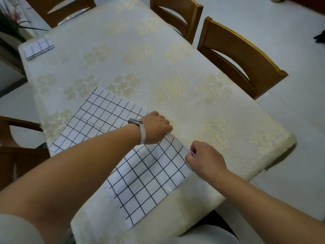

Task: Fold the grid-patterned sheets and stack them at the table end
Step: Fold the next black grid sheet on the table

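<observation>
Head camera is looking down on a long table (175,71) dressed in a cream cloth with gold flower patches. One grid-patterned sheet (149,182) is lying opened out on the near part of the table, set at a slant. Its left corner is reaching the table's left edge and its near corner is almost at the near edge. Creases are showing across it.

The left hand (154,128), wearing a watch (136,121) on a white strap, is reaching across the sheet and pinching its right-hand edge with curled fingers. The right hand (205,159) is pinching the same edge a little nearer the person, fingers curled likewise. Between the two grips the edge is lifting slightly off the cloth, while the rest of the sheet is lying flat.

A folded grid-patterned stack (38,47) is sitting at the far left corner of the table, well apart from the open sheet. How many pieces it holds I cannot tell. Wooden chairs (237,55) are standing along the right side, and a plant (10,23) is showing beyond the far left corner.
</observation>
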Tool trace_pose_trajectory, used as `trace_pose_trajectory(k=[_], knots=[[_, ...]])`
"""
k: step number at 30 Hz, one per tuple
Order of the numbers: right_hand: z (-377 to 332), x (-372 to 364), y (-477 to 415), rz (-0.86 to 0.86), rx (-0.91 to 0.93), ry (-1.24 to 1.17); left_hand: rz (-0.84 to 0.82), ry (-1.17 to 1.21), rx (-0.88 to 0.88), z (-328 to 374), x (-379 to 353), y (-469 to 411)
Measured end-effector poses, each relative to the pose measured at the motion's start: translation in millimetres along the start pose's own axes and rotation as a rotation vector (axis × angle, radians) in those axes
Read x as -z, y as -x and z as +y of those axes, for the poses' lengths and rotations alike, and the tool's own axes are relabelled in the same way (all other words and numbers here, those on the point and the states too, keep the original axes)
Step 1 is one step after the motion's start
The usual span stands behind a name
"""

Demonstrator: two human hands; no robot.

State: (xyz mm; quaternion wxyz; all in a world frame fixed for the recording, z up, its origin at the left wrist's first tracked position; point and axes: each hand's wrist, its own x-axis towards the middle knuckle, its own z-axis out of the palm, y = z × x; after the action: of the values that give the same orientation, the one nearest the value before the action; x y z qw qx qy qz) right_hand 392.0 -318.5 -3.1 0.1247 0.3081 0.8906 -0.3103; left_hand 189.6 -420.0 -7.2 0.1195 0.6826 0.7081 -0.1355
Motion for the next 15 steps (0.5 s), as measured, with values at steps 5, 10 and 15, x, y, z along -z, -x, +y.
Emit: trace_pose_trajectory(k=[5,10,15], knots=[[-34,-1,34,0.009,0.173,0.129,0.128,-0.025,-0.006,3,6,49],[-67,-27,69,-0.077,0.353,0.169,0.215,-0.066,0.027,15,-2,112],[-89,-67,92,-0.151,0.471,0.210,0.234,-0.103,0.108,30,-35,169]])
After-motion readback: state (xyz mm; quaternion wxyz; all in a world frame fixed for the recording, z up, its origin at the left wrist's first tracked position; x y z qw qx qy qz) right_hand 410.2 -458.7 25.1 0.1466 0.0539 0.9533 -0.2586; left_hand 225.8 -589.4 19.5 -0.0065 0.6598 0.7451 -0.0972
